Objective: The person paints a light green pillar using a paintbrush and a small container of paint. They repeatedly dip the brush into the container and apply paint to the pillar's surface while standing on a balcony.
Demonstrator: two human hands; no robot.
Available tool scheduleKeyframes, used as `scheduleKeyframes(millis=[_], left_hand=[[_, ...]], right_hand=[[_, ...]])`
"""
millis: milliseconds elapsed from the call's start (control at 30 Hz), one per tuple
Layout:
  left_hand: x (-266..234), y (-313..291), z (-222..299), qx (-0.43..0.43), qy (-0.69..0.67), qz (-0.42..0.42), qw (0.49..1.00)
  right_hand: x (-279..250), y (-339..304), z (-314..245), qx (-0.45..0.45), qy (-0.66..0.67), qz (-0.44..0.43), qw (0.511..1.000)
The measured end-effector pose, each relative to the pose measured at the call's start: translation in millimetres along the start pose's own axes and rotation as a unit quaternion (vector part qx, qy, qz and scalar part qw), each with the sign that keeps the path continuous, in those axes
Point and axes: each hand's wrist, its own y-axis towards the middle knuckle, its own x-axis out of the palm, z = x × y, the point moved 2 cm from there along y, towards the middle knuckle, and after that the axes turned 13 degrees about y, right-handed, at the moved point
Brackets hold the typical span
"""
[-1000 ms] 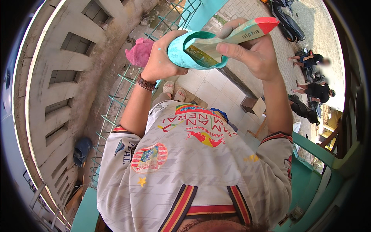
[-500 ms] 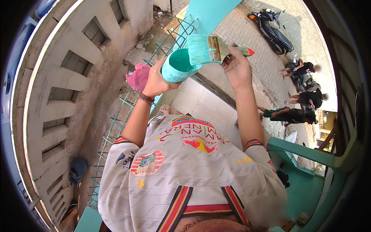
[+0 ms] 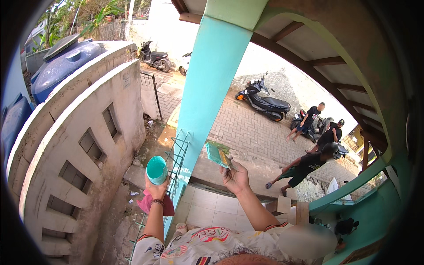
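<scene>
My left hand (image 3: pixel 155 189) is closed around a cup of turquoise paint (image 3: pixel 157 171), its open mouth facing up. Paint coats the inside and rim of the cup. To the right, my right hand (image 3: pixel 236 177) grips a wide flat paintbrush (image 3: pixel 217 155), with turquoise bristles pointing up and left. The hand and the tilt of the brush hide most of its handle. Brush and cup are apart, with a turquoise pillar (image 3: pixel 212 84) rising behind and between them. A pink cloth (image 3: pixel 151 204) hangs just below my left hand, by the wrist.
Green wire fencing (image 3: pixel 177 152) runs beside my left arm to the pillar. A weathered wall (image 3: pixel 66 150) with square openings stands at left, blue tanks (image 3: pixel 66 66) behind it. Several people and a parked motorcycle (image 3: pixel 265 102) are on the paving at right. Pale tiles (image 3: pixel 203 205) lie below.
The brush has come away from the cup's mouth, and the two are now farther apart. My view has tilted up, showing more of the pillar and street.
</scene>
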Motion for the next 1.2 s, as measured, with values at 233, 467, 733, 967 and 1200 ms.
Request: scheduleKeyframes(millis=[233, 467, 733, 967, 1200], left_hand=[[22.1, 3.5, -35.7, -0.029, 0.012, 0.109, 0.994], [20.1, 11.8, -39.9, -0.055, 0.07, 0.15, 0.985], [22.7, 20.1, -43.0, -0.09, 0.043, 0.217, 0.971], [23.6, 14.4, -45.0, -0.05, 0.117, 0.211, 0.969], [30.4, 16.8, -46.3, -0.024, 0.13, 0.202, 0.97]], right_hand=[[27.2, -1.0, -8.3, -0.066, -0.073, 0.029, 0.995], [75.8, -3.3, -28.3, -0.167, -0.213, -0.075, 0.96], [192.5, 22.0, -30.9, -0.362, -0.482, -0.224, 0.766], [321.0, 34.6, 6.9, -0.633, -0.664, -0.398, 0.023], [420.6, 80.4, 40.5, -0.724, -0.5, -0.379, -0.286]])
